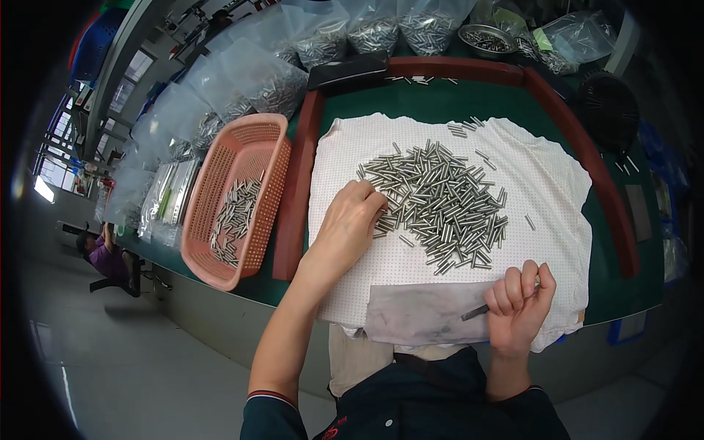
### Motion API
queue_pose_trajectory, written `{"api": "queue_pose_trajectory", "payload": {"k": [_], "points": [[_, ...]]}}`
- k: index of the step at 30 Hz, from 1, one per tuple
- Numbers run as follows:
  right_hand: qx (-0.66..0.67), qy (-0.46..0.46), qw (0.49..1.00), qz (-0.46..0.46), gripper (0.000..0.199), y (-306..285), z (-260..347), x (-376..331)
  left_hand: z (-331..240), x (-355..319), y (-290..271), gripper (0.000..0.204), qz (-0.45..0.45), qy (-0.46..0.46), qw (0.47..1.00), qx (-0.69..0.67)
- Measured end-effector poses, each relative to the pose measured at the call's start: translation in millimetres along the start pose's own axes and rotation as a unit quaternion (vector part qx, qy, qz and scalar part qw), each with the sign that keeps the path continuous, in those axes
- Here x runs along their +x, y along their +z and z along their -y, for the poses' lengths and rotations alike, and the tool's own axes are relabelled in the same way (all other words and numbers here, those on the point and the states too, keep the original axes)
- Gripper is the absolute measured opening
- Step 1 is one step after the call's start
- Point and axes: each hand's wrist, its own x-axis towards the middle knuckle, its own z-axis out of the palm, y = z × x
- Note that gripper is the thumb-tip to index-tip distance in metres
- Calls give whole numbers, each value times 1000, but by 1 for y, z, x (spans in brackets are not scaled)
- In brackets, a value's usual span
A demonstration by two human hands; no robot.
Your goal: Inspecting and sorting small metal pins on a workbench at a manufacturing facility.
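A heap of short metal pins [447,209] lies on a white dotted cloth [557,191]. At the heap's left edge my left hand [350,216] has its fingers curled down among the pins; its fingertips are hidden, so what they pinch does not show. My right hand [517,304] is closed, palm turned up, around a thin dark tool [475,313] whose flat end points left. Something small shows between that hand's thumb and forefinger, too small to name. Beneath the tool, at the table's front edge, is a stained grey cloth [418,312].
Left of the cloth, a pink plastic basket [275,183] holds more pins. A reddish-brown raised border [455,70] frames the green table [352,106]. Bags of pins [374,33] and a metal bowl [488,40] stand behind. Another person [110,257] sits far left.
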Motion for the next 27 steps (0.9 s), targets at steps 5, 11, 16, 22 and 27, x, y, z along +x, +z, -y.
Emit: {"api": "queue_pose_trajectory", "payload": {"k": [5, 11, 16, 22, 27], "points": [[3, -6, 1000, -1, 38, 4, 1, 3, -21, -12, -19, 10, -30, 17, 999, 33], [46, -5, 999, 17, 38, 0, 3, 4, -66, -77, -38, 18, 53, -5, 997, -50], [15, 9, 998, 53, 39, 23, -17, -3, -74, -101, -19, 20, 69, -53, 990, -113], [-88, -83, 984, 131, 37, 36, -53, -10, -73, -104, -13, 24, -9, -36, 990, -139], [-107, -120, 976, 144, 35, 38, -75, -9, -72, -107, -10, 21, -13, -55, 988, -142]]}}
